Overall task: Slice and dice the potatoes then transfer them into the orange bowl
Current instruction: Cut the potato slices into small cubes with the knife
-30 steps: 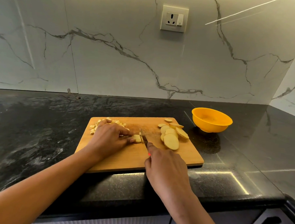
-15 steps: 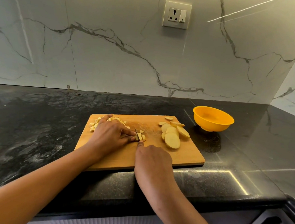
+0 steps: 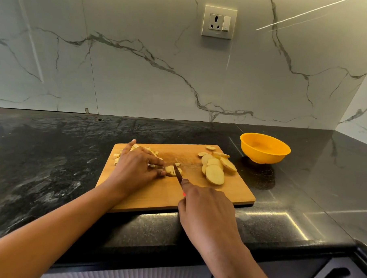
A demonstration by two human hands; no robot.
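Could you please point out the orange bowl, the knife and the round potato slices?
orange bowl (image 3: 261, 156): head view, outer front wall.
knife (image 3: 178, 172): head view, middle of the blade.
round potato slices (image 3: 214, 175): head view, nearest slice's cut face.

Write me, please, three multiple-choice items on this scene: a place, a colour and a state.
1. Where is the orange bowl? A. on the counter, right of the cutting board B. in a sink C. on a shelf
2. What colour is the counter? A. white B. black C. green
3. What is the right hand doing? A. lying flat B. lifting the bowl C. gripping the knife
Answers: A, it stands off the board's right end; B, dark stone; C, the blade juts from its grip.
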